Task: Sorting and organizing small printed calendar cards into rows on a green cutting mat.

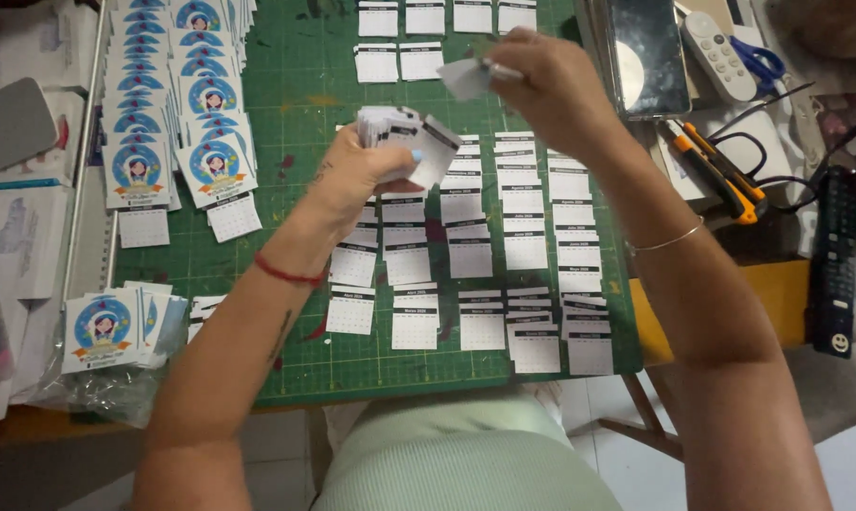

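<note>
While the left hand (366,175) clamped a stack of small calendar sheets (401,132) above the green cutting mat (296,85), the right hand (551,90) pinched one sheet (466,78); sorted rows (504,255) lay beneath, illustrated cards (177,104) at the mat's left edge.

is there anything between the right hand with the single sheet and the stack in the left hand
Nothing visible. The right hand pinches one small white paper sheet above the green cutting mat. The left hand holds the thick stack of small white calendar sheets just below and to the left. Only open air separates them.
</note>
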